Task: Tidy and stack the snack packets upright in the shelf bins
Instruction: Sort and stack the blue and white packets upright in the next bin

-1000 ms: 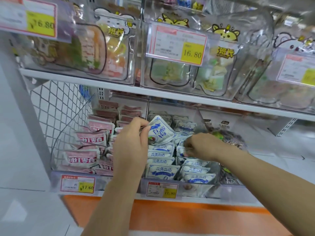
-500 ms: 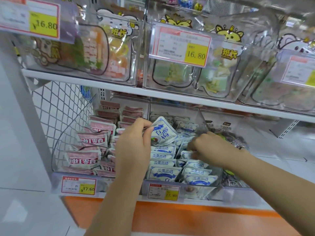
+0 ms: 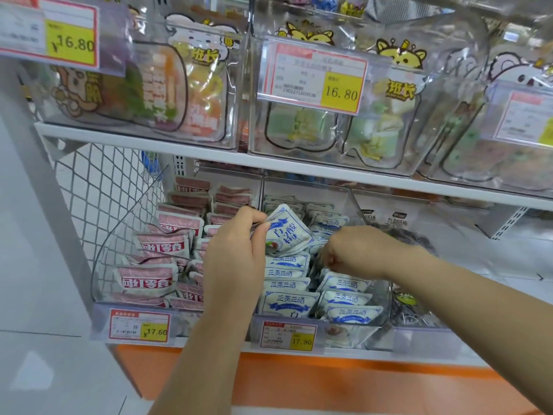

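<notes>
The left hand (image 3: 236, 250) pinches a blue-and-white packet (image 3: 287, 232) by its top, above the back of the middle bin (image 3: 386, 298). The right hand (image 3: 353, 253) curls into the right row; I cannot tell if it grips anything. Next, likely: open a gap and slot the packet upright. Tightly packed neighbours resist, and pink packets (image 3: 149, 281) crowd the left bin.

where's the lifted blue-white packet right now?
Head view, centre: the blue-white packet is pinched in the left hand, tilted above the middle bin's rows, left of the right hand.
</notes>
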